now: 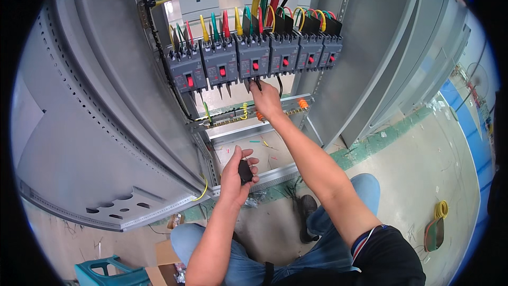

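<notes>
A row of dark grey circuit breakers (219, 66) with red toggles spans the open cabinet. At the underside of the third breaker from the left (253, 55), my right hand (266, 100) is closed, fingertips pressed up against its lower edge. A dark thing shows between those fingers, too small to name. Lower down, my left hand (233, 177) is held palm up with its fingers curled round a flat black piece (245, 171). Black barrier plates (283, 23) stand between the terminals on top of the right-hand breakers.
Grey cabinet doors (90, 143) curve along the left. A metal crossbar (233, 122) with orange insulators (302, 104) runs below the breakers. Wire scraps lie on the cabinet floor. A green stool (108, 271), a cardboard box (165, 265) and a yellow-handled tool (435, 228) are around me.
</notes>
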The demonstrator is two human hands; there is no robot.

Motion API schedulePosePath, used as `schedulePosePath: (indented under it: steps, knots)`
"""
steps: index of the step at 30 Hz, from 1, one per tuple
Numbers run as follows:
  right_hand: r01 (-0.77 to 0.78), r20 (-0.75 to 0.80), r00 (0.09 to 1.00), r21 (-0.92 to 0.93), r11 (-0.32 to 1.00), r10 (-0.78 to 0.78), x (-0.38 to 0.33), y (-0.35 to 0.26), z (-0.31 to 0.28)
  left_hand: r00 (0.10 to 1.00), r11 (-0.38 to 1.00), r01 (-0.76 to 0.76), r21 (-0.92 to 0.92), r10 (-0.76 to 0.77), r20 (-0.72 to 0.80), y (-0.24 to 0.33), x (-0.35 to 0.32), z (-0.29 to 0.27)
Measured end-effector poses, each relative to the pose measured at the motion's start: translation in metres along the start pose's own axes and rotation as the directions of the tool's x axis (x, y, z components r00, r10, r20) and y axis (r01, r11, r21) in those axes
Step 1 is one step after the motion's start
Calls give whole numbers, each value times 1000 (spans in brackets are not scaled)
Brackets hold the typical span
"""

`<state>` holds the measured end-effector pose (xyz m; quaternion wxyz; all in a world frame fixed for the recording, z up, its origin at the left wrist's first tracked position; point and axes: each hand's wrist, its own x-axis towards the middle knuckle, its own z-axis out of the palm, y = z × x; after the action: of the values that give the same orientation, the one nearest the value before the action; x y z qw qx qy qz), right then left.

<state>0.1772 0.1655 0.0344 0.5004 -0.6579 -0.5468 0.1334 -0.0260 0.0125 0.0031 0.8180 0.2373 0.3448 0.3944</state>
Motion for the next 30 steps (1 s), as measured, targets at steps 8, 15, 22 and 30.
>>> schedulePosePath:
  steps: [8, 15, 22, 30]
  knots:
    - [98, -33, 994, -161, 982, -105, 46, 35, 22, 1000, 1000, 29, 6, -29, 12, -12, 2, 2]
    - [-195, 482, 853, -61, 979, 200, -43, 11, -4, 996, 997, -60, -55, 56, -67, 0, 4, -6]
    - [236, 696, 657, 178, 955, -292, -148, -22, -62, 998, 990, -64, -124, 63, -15, -8, 17, -1]
    - [33, 701, 664, 320, 947, -260, -143, -11, -74, 993, 998, -25, -62, 33, 117, 2, 5, 7]
